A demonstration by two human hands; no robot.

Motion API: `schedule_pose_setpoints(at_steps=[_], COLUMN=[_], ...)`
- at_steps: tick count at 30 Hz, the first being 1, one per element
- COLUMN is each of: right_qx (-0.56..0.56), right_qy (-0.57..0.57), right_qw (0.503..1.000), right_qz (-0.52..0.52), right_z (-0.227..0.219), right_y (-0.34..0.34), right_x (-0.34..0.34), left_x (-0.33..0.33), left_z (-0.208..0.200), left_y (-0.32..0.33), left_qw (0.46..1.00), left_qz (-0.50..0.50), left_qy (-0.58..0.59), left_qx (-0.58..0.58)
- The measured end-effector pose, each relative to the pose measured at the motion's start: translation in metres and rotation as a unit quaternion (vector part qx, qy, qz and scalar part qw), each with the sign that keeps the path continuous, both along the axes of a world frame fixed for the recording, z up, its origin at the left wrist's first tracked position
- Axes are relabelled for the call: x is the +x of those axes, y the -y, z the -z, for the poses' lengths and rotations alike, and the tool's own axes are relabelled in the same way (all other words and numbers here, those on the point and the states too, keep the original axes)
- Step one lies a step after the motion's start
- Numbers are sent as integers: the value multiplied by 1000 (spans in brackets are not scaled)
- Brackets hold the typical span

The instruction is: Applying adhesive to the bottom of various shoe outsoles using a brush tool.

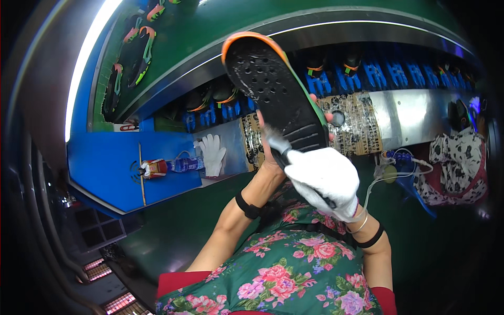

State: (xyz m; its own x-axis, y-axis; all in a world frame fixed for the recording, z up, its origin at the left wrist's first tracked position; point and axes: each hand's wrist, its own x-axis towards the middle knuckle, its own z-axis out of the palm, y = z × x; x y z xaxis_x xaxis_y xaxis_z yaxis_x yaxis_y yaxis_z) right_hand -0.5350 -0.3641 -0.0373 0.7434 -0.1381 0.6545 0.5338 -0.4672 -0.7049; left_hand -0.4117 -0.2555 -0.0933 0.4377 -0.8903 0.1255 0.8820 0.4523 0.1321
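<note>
Sole [287, 107] seemingly part-brushed, going by wet streaks
Left hand [267, 151] clasps it over the bench [415, 118]; gloved right hand [326, 181] grips the brush [279, 143], blurred by the near end (how much is left, I cannot tell).

Noted: the shoe sole [278, 84] sits in the left hand [269, 157] before the ledge [415, 118], a loose glove [212, 156] at the ledge's left end, the bottle [185, 164] left of that, holders [374, 77] behind, shoe parts [139, 60] on the belt [194, 31] beyond.
</note>
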Motion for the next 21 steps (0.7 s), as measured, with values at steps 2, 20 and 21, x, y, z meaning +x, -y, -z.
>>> schedule_pose_setpoints(at_steps=[2, 20, 21], right_qx=[112, 14, 68], right_qy=[-44, -29, -47], right_qw=[991, 997, 993], right_qz=[-54, -77, -81], right_z=[1, 16, 15], right_y=[4, 13, 16], right_x=[-5, -21, -21], left_x=[-3, 1, 0], left_z=[-7, 9, 8], left_y=[4, -5, -4], left_qw=[998, 997, 997], left_qz=[-33, -71, -70], left_qy=[-57, -40, -43], left_qx=[21, 8, 9])
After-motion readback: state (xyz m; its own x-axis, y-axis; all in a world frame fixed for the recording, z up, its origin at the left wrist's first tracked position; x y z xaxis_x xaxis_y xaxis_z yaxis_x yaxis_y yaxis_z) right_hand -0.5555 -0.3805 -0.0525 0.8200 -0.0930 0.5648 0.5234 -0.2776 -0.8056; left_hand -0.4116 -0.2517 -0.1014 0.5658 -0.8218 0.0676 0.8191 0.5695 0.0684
